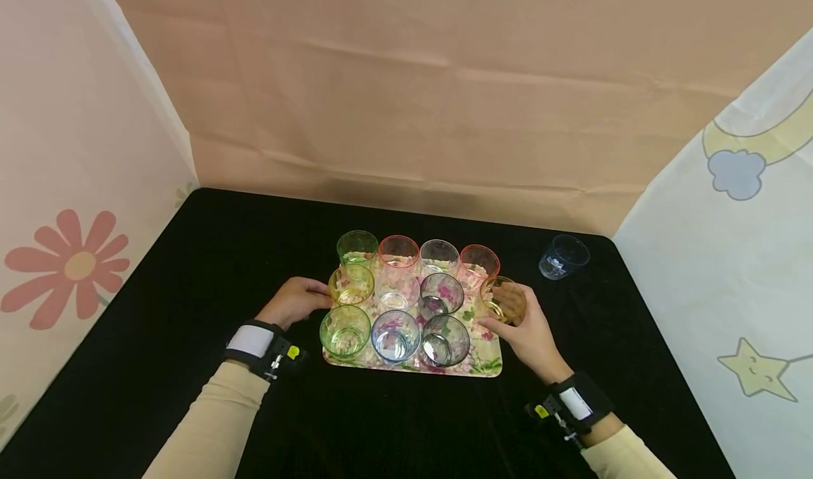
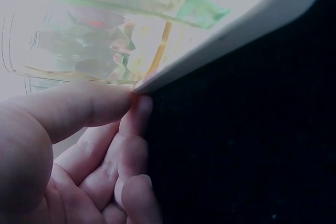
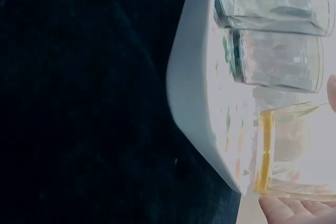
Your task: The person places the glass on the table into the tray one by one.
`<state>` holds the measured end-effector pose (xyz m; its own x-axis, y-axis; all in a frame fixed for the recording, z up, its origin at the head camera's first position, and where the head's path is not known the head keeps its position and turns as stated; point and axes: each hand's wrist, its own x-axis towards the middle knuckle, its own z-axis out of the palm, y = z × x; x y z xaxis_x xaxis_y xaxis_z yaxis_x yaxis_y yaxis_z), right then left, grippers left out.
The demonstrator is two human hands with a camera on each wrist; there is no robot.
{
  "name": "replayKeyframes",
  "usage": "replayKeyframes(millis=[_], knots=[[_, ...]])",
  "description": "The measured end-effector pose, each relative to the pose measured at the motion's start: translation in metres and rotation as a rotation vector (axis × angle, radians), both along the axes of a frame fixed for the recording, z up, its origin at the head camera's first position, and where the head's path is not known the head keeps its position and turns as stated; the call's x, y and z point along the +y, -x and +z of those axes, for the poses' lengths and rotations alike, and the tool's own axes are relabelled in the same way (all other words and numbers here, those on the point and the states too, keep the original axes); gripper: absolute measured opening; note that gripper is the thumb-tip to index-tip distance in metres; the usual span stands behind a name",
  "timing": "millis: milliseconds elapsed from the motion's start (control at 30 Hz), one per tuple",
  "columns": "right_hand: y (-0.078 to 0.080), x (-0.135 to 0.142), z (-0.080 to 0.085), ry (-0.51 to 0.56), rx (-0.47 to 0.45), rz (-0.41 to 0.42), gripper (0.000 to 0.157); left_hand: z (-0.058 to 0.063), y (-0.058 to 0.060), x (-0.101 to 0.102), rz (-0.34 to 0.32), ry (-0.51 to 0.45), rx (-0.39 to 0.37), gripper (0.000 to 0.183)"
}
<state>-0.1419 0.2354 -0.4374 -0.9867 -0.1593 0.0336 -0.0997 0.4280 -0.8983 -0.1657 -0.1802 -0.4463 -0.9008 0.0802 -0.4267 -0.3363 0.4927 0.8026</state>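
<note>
A floral tray (image 1: 488,365) carries several clear tumblers in rows, tinted green, red, yellow, blue and grey. At its left side my left hand (image 1: 297,301) pinches the tray's edge; in the left wrist view the thumb (image 2: 89,103) lies along the rim beside a glass, with the other fingers curled below. My right hand (image 1: 532,332) holds an amber glass (image 3: 266,150) over the tray's right side. Its fingers show through the glass in the head view. Next to that glass are a grey tumbler (image 1: 445,341) and a red-rimmed one (image 1: 480,262).
One clear glass (image 1: 564,257) stands apart on the black tabletop (image 1: 394,429), towards the back right corner. Behind the table hangs a tan backdrop (image 1: 406,112). Pale printed panels flank both sides, with a flower (image 1: 79,266) on the left and a star (image 1: 756,367) on the right.
</note>
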Motion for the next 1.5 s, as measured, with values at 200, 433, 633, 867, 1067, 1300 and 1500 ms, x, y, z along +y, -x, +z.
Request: replayKeyframes(millis=[200,433,633,867,1067,1300,1500], knots=[[0.0,-0.006,-0.003,-0.047,-0.026,-0.034,0.075,0.001,0.001,0.0,-0.002,0.004,-0.004,0.035],[-0.001,-0.013,-0.009,-0.097,-0.045,-0.075,0.078,0.002,0.001,0.0,0.004,0.006,-0.01,0.034],[-0.001,-0.015,-0.015,-0.091,-0.051,-0.054,0.078,0.001,0.001,0.001,0.007,0.01,-0.004,0.034],[0.0,-0.018,-0.019,-0.043,-0.066,-0.067,0.078,0.001,0.0,0.0,-0.001,0.0,-0.002,0.034],[0.001,-0.019,-0.019,-0.027,-0.1,-0.104,0.082,-0.001,0.001,0.0,0.001,-0.004,-0.008,0.034],[0.002,-0.021,-0.021,0.018,-0.089,-0.1,0.083,0.0,0.001,0.0,-0.007,-0.016,0.001,0.034],[0.003,-0.022,-0.021,0.019,-0.089,-0.079,0.082,0.0,0.001,-0.001,-0.015,-0.018,0.012,0.034]])
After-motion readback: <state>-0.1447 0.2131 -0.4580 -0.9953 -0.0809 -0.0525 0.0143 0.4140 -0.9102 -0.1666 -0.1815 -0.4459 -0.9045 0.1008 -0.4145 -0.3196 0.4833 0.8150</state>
